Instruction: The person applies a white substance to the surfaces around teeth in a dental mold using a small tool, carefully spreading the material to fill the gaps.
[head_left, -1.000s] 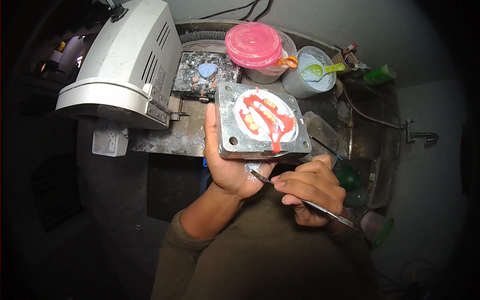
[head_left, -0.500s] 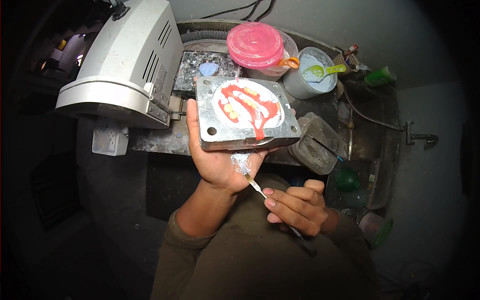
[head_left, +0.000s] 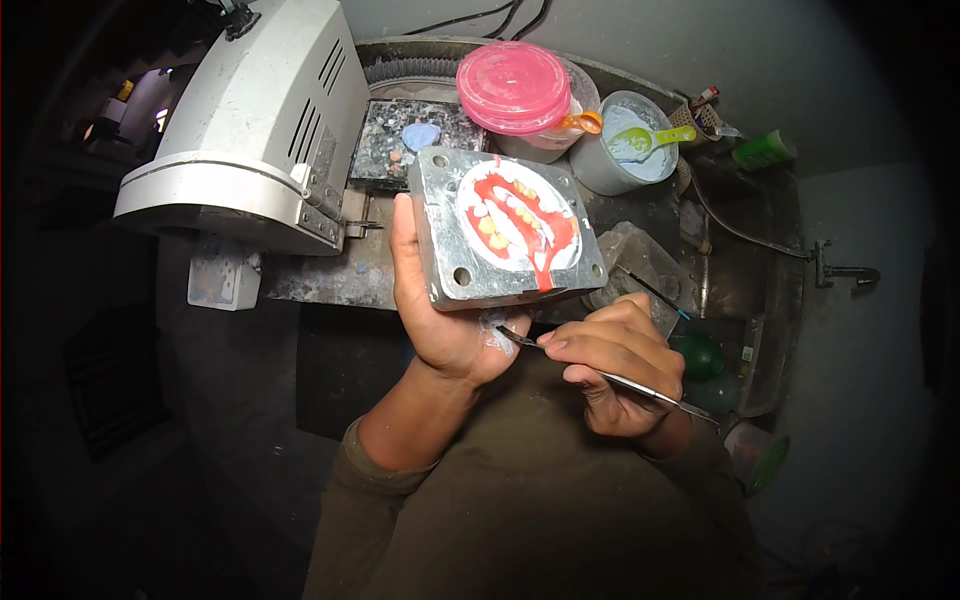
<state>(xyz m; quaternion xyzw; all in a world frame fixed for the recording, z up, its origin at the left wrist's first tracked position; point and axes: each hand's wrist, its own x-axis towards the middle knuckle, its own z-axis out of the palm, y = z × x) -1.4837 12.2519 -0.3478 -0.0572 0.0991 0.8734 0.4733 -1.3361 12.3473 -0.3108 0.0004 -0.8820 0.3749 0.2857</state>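
My left hand (head_left: 442, 345) is closed round the side and underside of a metal flask (head_left: 440, 230), which is tilted toward me. Its round cavity holds white material (head_left: 505, 247) with branching red wax and small yellowish, tooth-like pieces. A pale, smeared paste (head_left: 492, 336) lies on the palm below the flask. My right hand (head_left: 625, 370) grips a thin metal spatula (head_left: 653, 393) between bent fingers, its tip at that paste. Whether the tip touches the palm is hard to tell.
A white machine (head_left: 250, 120) stands left, beside a stained block (head_left: 375, 150). Behind are a pink-lidded tub (head_left: 510, 85) and a powder tub (head_left: 600, 165) with a green scoop (head_left: 665, 135). Right are a plastic container (head_left: 640, 250), a tap (head_left: 845, 275) and green round objects (head_left: 703, 356).
The flask swung left, then back slightly right. My right hand dipped down, then rose again to the right, and the spatula's angle changed with it, its tip staying near my left palm.
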